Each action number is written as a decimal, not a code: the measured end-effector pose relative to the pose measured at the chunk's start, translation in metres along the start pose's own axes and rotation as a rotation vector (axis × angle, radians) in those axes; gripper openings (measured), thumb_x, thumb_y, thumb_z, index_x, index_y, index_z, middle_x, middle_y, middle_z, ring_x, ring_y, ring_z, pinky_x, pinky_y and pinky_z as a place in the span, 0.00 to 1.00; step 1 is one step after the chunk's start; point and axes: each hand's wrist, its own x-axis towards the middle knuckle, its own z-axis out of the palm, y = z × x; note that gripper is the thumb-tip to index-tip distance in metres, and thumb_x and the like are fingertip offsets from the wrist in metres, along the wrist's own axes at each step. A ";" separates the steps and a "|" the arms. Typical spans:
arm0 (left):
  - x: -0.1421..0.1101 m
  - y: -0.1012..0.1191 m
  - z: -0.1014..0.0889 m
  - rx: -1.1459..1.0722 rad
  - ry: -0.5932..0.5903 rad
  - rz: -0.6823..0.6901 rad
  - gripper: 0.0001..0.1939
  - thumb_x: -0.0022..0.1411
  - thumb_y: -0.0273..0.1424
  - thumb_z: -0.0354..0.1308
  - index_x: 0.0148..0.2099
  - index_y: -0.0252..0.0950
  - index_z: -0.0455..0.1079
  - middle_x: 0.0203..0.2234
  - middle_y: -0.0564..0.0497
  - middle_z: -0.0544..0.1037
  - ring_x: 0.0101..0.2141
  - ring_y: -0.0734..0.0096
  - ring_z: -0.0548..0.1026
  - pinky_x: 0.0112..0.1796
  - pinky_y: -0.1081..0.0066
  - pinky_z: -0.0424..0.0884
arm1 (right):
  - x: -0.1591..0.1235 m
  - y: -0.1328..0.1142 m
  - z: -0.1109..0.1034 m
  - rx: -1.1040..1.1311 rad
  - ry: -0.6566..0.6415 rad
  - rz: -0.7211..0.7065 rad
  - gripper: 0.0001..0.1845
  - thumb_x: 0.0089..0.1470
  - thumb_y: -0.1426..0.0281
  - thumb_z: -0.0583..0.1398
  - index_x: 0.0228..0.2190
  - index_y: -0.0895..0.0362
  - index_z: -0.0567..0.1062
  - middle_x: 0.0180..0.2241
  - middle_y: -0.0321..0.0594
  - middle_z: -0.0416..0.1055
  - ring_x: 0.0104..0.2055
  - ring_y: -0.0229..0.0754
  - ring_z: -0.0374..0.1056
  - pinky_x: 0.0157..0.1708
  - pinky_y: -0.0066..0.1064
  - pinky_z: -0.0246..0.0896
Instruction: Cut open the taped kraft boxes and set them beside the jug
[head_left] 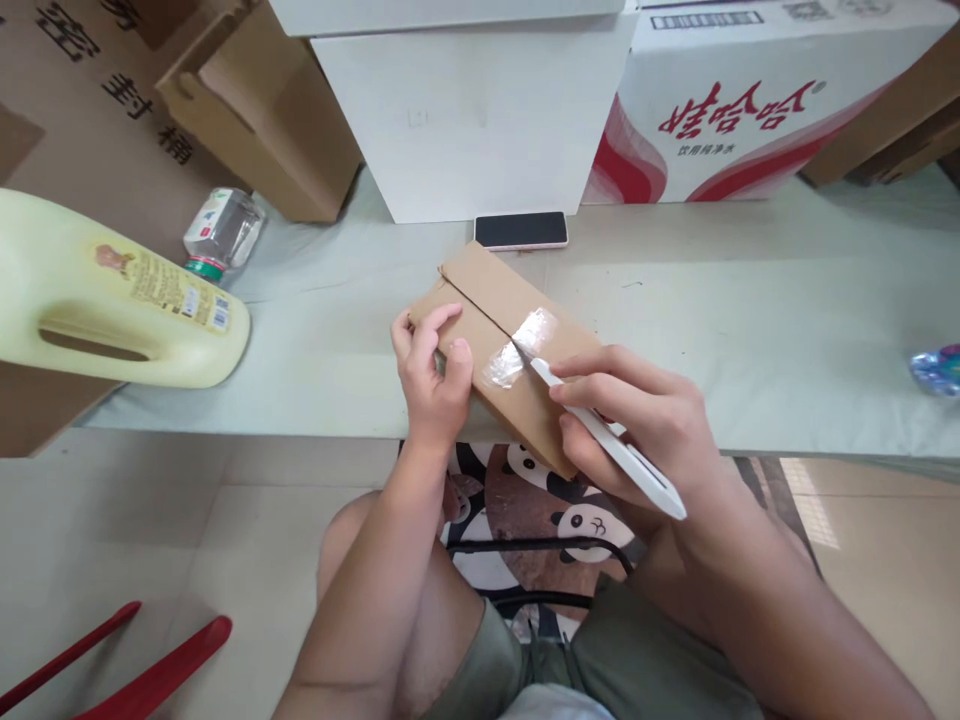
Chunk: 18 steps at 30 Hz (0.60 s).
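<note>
A small brown cardboard box (480, 290) lies slanted at the front edge of the table, its near corner reaching past the edge. Clear tape (534, 328) crosses the seam between its flaps. My left hand (433, 375) grips the box's left end, fingers at the far side and thumb on top. In my right hand (645, 420) is a white utility knife (622, 452), held between thumb and fingers. Its blade touches the tape right at the seam. The underside of the box is hidden.
A phone (521, 231) lies behind the box, before a white carton (480, 120) and a red-and-white carton (720, 120). To the left are a pale yellow jug (97, 300), a clear bottle (225, 232) lying down and a brown carton (262, 110). Blue plastic (936, 370) lies far right.
</note>
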 end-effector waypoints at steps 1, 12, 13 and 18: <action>0.000 0.000 0.000 0.002 0.002 0.001 0.17 0.65 0.40 0.53 0.51 0.39 0.74 0.48 0.44 0.68 0.54 0.57 0.70 0.56 0.57 0.68 | 0.000 0.001 -0.001 0.007 0.011 -0.022 0.07 0.53 0.76 0.58 0.30 0.54 0.74 0.37 0.40 0.78 0.31 0.38 0.74 0.25 0.29 0.65; 0.003 -0.003 -0.004 -0.015 0.021 0.013 0.20 0.66 0.45 0.53 0.52 0.39 0.73 0.48 0.43 0.71 0.54 0.58 0.70 0.57 0.58 0.67 | -0.019 0.029 -0.019 0.492 0.552 0.097 0.05 0.55 0.72 0.58 0.28 0.52 0.73 0.33 0.39 0.75 0.23 0.39 0.70 0.20 0.35 0.66; 0.005 -0.005 -0.005 -0.021 0.026 0.010 0.20 0.66 0.45 0.53 0.52 0.39 0.73 0.48 0.44 0.71 0.54 0.58 0.70 0.57 0.59 0.67 | -0.019 0.033 -0.019 0.470 0.639 0.134 0.05 0.56 0.72 0.58 0.28 0.51 0.72 0.34 0.38 0.75 0.21 0.38 0.68 0.19 0.34 0.65; 0.014 -0.014 -0.011 -0.134 0.068 -0.058 0.21 0.63 0.46 0.56 0.51 0.39 0.73 0.48 0.45 0.72 0.51 0.58 0.71 0.55 0.60 0.67 | -0.022 0.073 -0.007 0.023 0.471 0.313 0.02 0.56 0.70 0.60 0.34 0.52 0.73 0.42 0.43 0.78 0.41 0.49 0.77 0.39 0.43 0.74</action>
